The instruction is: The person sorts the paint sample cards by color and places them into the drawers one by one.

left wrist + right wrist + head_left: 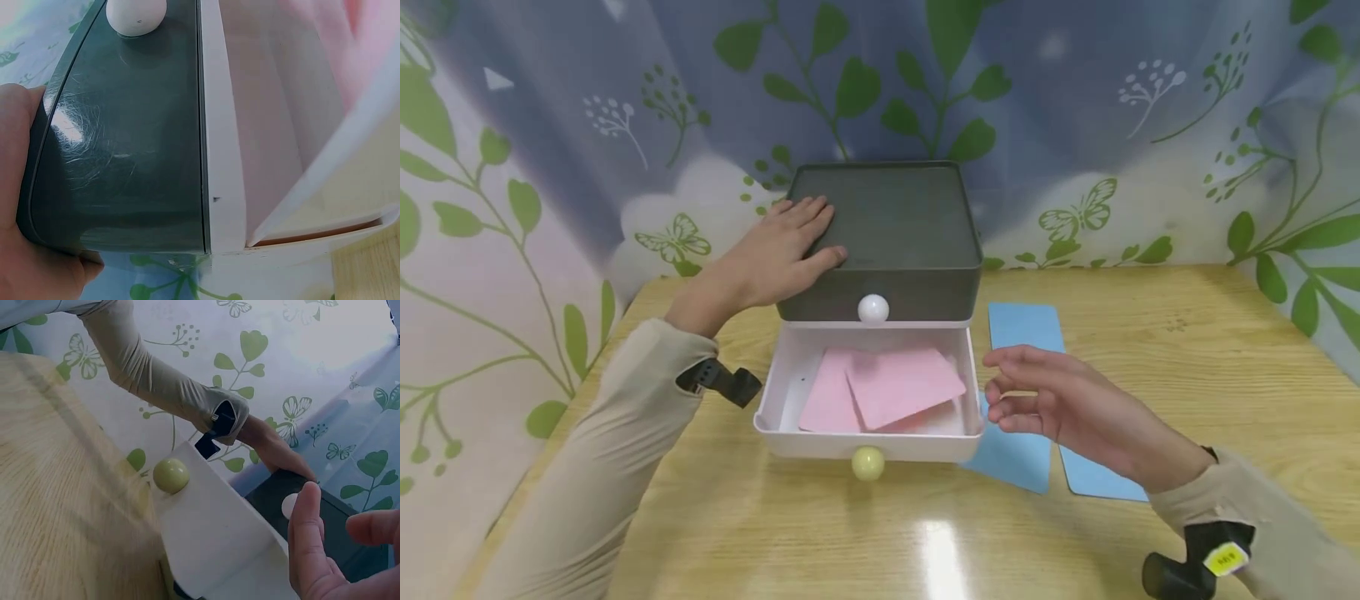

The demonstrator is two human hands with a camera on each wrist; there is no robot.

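The box point(895, 218), dark grey on top, stood by the back edge of the table point(1157, 342), about midway along it. Its white lower drawer point(921, 448) was pulled out toward the front, with pink papers point(906, 387) lying overlapped inside. A yellow knob point(868, 464) stuck out from the drawer's front; a white knob point(873, 309) sat on the dark section above.

The left hand point(786, 250) rested on the box's top at its left edge, fingers extended. The right hand point(1067, 400) was just beside the drawer's right wall, fingers loosely bent, thumb apart, gripping nothing. Blue cards point(1026, 325) lay between the drawer and the table's right edge, partly hidden by that hand.
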